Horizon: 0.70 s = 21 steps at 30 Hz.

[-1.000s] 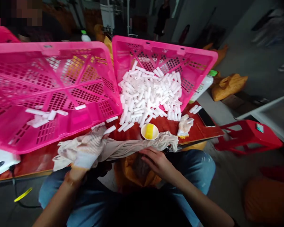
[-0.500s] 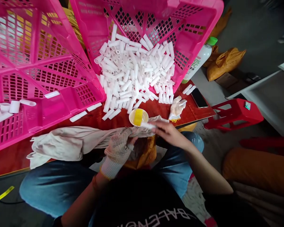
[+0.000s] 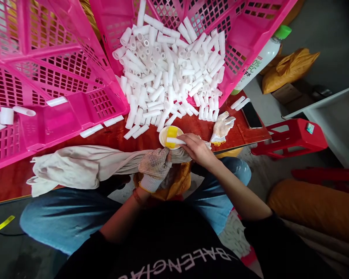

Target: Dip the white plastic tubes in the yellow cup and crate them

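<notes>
Our left hand (image 3: pixel 154 168), covered in a white net glove, curls down low. Our bare right hand (image 3: pixel 194 149) pinches just beside it, and both arms (image 3: pixel 238 188) bend inward.

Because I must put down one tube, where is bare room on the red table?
Bare red tabletop lies between the loose glove and the phone, and a strip between the pink crate and the beige cloth. Crowded: around the dish.

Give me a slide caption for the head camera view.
Bare right hand holds a white tube over a yellow sponge in a dish; gloved left hand rests on beige cloth.
</notes>
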{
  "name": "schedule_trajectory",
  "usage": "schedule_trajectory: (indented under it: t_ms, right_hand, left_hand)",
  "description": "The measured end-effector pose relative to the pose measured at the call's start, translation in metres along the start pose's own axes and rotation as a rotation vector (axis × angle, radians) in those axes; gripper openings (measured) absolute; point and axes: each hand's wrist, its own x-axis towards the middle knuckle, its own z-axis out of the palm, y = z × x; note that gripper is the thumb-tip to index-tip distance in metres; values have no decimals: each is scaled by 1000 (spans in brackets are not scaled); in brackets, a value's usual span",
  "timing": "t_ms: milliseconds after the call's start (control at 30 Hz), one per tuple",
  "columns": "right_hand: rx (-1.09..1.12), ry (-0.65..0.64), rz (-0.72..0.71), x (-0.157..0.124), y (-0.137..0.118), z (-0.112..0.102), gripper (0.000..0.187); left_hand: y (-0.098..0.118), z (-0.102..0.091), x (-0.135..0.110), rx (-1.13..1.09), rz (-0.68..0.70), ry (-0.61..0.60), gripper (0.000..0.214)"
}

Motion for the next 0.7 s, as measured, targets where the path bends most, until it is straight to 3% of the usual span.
schedule_trajectory:
  t_ms: [167,367,533,700]
  right_hand:
    - [-73,-117,-9,0,-4,-6,35]
    - [-143,-77,27,-1,-8,-3,35]
    - [-132,-199,35,2,-7,-7,35]
    - [-103,-129,99,3,-11,-8,37]
  left_hand:
    - [-2,6,-2,31,-18,-46,35]
    - [-10,17,-8,-87,-37,-66,27]
    - [-12,20,-9,-134,-55,-47,31]
    - [-13,25,-8,-223,-71,9,32]
